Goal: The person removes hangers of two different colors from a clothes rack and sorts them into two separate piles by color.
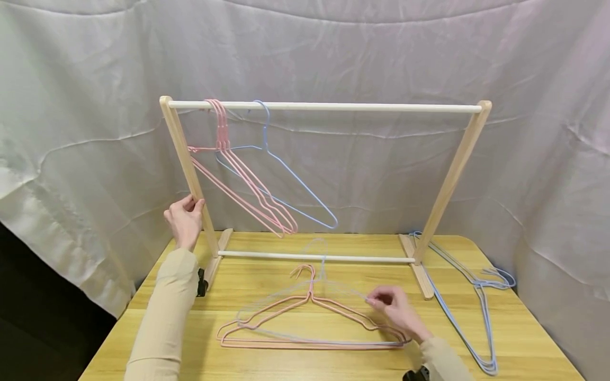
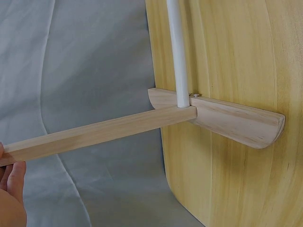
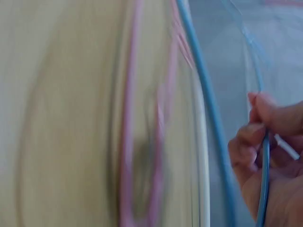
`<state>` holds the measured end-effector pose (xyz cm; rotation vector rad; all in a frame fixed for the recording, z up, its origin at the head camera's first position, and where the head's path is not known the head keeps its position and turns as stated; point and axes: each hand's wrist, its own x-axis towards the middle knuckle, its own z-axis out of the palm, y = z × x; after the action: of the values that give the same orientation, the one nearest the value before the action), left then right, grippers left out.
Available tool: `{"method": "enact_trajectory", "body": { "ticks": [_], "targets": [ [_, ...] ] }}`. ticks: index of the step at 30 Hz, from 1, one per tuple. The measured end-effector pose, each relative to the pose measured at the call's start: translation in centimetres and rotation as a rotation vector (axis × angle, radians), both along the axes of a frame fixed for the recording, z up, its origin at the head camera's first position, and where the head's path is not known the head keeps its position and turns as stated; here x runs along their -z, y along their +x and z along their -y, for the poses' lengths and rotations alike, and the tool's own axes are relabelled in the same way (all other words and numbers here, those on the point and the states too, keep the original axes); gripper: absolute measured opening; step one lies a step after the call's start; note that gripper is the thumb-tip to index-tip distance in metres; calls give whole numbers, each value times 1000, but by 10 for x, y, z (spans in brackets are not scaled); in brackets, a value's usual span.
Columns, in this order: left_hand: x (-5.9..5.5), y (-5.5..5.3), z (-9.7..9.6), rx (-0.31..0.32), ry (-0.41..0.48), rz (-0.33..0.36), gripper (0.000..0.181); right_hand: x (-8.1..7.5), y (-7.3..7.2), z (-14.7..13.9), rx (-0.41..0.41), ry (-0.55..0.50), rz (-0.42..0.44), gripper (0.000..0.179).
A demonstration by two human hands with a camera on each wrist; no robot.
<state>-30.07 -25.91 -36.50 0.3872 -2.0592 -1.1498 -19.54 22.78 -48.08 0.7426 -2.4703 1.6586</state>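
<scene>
My left hand (image 1: pixel 185 222) grips the left wooden post (image 1: pixel 183 145) of a hanger rack about midway up; the left wrist view shows fingertips (image 2: pixel 17 182) against the post. My right hand (image 1: pixel 396 311) pinches one sloping arm of a light blue wire hanger (image 3: pixel 265 175), which is blurred and see-through in the head view. That hanger is upright over pink hangers (image 1: pixel 267 346) lying on the table, its hook near the lower white bar (image 1: pixel 276 255). On the top rod (image 1: pixel 371 107), several pink hangers (image 1: pixel 257 188) hang at the left, with one blue hanger (image 1: pixel 265 127) to their right.
More blue hangers (image 1: pixel 486 312) lie on the wooden table (image 1: pixel 519 338) at the right, partly behind the right post (image 1: pixel 452 180) and its foot (image 1: pixel 421 272). A grey curtain (image 1: pixel 371 58) surrounds the back and sides.
</scene>
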Motion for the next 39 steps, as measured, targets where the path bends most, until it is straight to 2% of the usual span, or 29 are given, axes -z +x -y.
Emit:
{"method": "enact_trajectory", "body": {
  "ticks": [3, 5, 7, 9, 11, 13, 17, 20, 25, 28, 31, 33, 36, 39],
  "targets": [
    [0, -1, 0, 3, 5, -8, 29, -2, 1, -26, 31, -83, -78, 5],
    [0, -1, 0, 4, 3, -7, 29, -3, 4, -45, 53, -179, -81, 15],
    [1, -1, 0, -1, -3, -6, 29, -3, 7, -63, 61, -325, -52, 24],
    [1, -1, 1, -6, -8, -8, 29, -3, 10, -79, 43, -491, -40, 32],
    [2, -1, 1, -12, -15, -7, 29, -3, 11, -93, -12, -656, -43, 37],
    [2, -1, 2, -11, -14, -5, 29, -3, 13, -105, -70, -778, -52, 36],
    [2, -1, 2, 0, -5, -1, 29, -4, 16, -121, -187, -933, -76, 34],
    [1, -1, 1, 7, 7, -2, 29, -5, 18, -129, -235, -1029, -111, 33],
    [1, -1, 1, -3, 2, -10, 29, -5, 18, -136, -235, -1179, -162, 32],
    [0, -1, 1, -1, -4, -15, 29, -5, 19, -138, -231, -1329, -175, 29],
    [0, -1, 1, 9, 5, -13, 29, -5, 20, -138, -139, -1468, -193, 27],
    [0, 0, 1, 14, 13, -9, 30, -6, 21, -138, -25, -1560, -189, 22],
    [1, -1, 1, 20, 22, -8, 29, -9, 21, -138, 207, -1716, -166, 13],
    [2, -1, 1, 21, 22, -8, 29, -13, 21, -141, 472, -1789, -129, 7]
  ]
}}
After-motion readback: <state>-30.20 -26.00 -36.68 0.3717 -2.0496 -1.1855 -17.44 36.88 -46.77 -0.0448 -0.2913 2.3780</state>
